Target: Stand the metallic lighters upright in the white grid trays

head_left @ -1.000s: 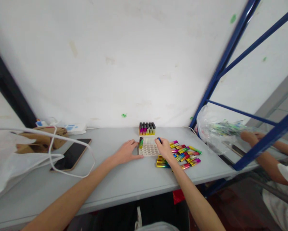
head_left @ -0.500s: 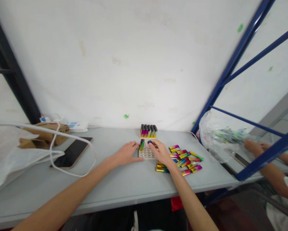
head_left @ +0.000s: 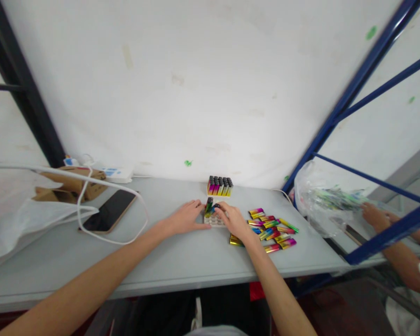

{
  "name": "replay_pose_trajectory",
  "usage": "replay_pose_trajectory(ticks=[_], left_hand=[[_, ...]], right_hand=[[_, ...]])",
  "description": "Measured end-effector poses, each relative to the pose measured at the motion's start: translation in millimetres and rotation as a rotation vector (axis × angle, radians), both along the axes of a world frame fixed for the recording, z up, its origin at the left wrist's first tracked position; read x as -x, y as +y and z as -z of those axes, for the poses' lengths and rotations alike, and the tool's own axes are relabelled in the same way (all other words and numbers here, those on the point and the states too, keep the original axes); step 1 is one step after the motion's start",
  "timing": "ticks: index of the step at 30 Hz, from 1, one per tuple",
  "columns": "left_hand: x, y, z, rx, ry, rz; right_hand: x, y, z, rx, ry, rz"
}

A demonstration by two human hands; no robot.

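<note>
A pale tray with rows of holes [head_left: 213,221] lies on the table between my hands. My right hand [head_left: 232,218] pinches a dark-topped blue lighter [head_left: 215,208] over the tray's far part. Beside it, a green lighter [head_left: 209,206] stands upright in the tray. My left hand [head_left: 188,217] rests at the tray's left edge, fingers stretched out and holding nothing. Behind the tray stands a block of upright lighters [head_left: 219,186] with black tops. To the right, several shiny multicoloured lighter bodies [head_left: 271,229] lie loose in a pile.
On the left are a phone [head_left: 110,211], a white cable [head_left: 77,205], a cardboard box [head_left: 90,190] and a white plastic bag [head_left: 38,228]. A blue metal frame [head_left: 322,126] rises at right. Beyond it, another person's hand [head_left: 373,217] is near a clear plastic bag [head_left: 309,205].
My right hand has brought the blue lighter slightly left, close against the green one. My left hand stays by the tray. The whole view has shifted a little.
</note>
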State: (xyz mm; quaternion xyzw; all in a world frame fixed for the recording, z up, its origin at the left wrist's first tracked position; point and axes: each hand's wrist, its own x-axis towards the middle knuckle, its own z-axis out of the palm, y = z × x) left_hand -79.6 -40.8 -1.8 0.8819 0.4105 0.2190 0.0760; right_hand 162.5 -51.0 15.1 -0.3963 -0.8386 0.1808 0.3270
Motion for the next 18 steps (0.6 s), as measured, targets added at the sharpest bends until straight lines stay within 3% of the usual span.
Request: replay_pose_trajectory(ticks=[6, 13, 18], left_hand=[[1, 1, 0.4, -0.004, 0.021, -0.015], [2, 6, 3.6, -0.009, 0.033, 0.007], [2, 0, -2.1, -0.007, 0.087, -0.008]], right_hand=[[1, -2, -4.5, -0.042, -0.128, -0.013], [30, -10, -3.7, -0.175, -0.358, 0.22], [32, -12, -4.7, -0.168, -0.456, 0.33]])
